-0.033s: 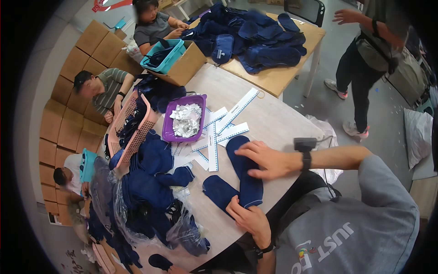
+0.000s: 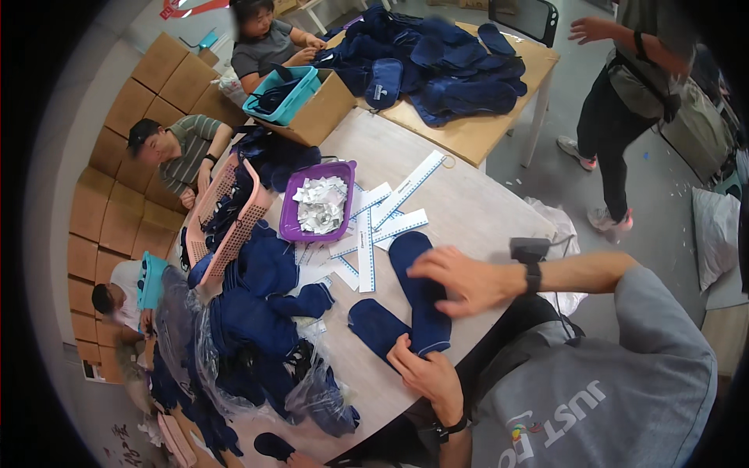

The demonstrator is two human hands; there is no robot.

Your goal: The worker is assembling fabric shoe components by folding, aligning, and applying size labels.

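A long dark blue sock [image 2: 427,308] lies on the pale table below my right hand. A shorter dark blue sock piece [image 2: 376,324] angles off beside it; the join between them is hidden by my left hand, so I cannot tell whether they are one or two. My left hand [image 2: 425,378] is closed at the near end, where the pieces meet, its thumb and fingertips on the fabric. Over the long sock's near side, my right hand [image 2: 472,282] has its fingers spread, slightly blurred, and holds nothing.
White rulers [image 2: 367,249] overlap beside a purple basket [image 2: 285,210] of paper scraps. Left of the socks are a heap of dark blue socks [image 2: 250,327] with clear plastic and a pink basket [image 2: 253,207]. Co-workers sit along the far left; a person [image 2: 624,117] stands at right.
My right hand has drawn back slightly to the right, with its fingers lifting and bending off the long sock. My left hand and the socks stay in place.
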